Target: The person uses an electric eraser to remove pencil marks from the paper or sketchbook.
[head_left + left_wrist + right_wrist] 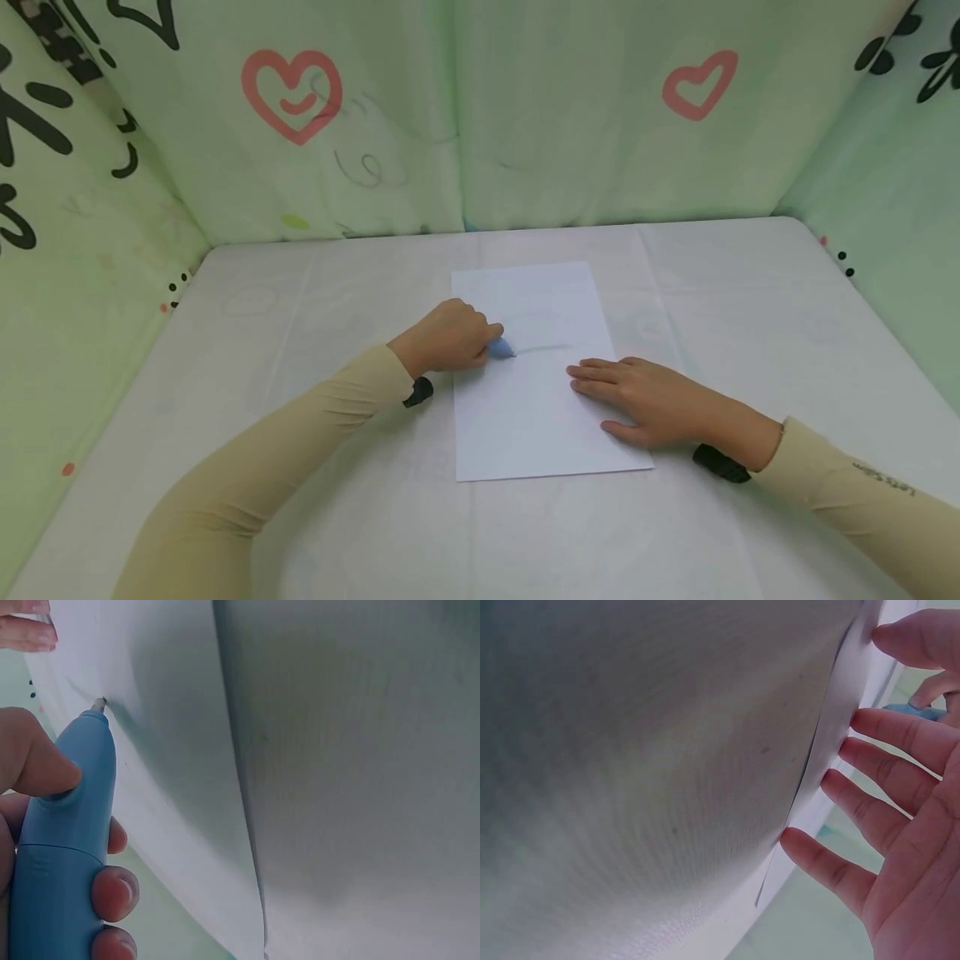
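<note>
My left hand (453, 335) grips a thick blue pen-shaped tool (67, 825), its thumb pressed on a button on the barrel. The narrow metallic tip (100, 703) meets the white sheet of paper (525, 433), near the left of the sheet's middle in the head view. A faint grey line (546, 347) runs rightward from that tip; whether it is a mark or a shadow I cannot tell. Over the sheet's right edge, my right hand (652, 402) lies flat with fingers spread. In the right wrist view its fingertips (840, 780) touch the paper.
A white cloth (337, 517) with light creases covers the table under the paper. Green curtains with red hearts (292, 96) and black drawings enclose the back and both sides. Dark wrist devices (722, 463) sit under both forearms.
</note>
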Available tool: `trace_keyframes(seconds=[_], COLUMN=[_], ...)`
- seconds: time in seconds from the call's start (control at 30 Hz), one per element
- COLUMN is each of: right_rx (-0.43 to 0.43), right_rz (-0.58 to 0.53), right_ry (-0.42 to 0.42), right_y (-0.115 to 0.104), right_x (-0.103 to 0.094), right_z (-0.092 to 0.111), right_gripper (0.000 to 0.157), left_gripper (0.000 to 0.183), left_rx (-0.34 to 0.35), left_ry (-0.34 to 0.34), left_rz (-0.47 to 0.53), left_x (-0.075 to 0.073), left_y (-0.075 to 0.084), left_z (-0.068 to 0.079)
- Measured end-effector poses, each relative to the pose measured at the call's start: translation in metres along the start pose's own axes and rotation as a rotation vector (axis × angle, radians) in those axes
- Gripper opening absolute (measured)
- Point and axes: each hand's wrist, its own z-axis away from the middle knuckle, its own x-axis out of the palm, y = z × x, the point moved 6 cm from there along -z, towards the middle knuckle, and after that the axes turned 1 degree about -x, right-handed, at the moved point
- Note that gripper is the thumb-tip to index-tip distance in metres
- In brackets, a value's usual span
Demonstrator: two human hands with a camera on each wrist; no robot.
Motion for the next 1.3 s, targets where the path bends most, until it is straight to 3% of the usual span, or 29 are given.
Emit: trace_keyframes(seconds=[0.87,1.3], right_rx=[-0.007,-0.013], right_rz=[0.008,0.010], right_ry=[0.004,0.018], right_y=[-0.0013,-0.0010], right_x=[-0.0001,-0.0003], right_z=[0.0008,0.0003], right_gripper=[0.053,0.053], left_gripper=[0.010,0.012], left_rx=[-0.015,-0.025], left_ry=[-0.058,-0.037], left_rz=[0.024,0.016], left_x=[0.0019,0.0013], left_y=[0.0003,-0.0002], left_z=[-0.0007,-0.0033])
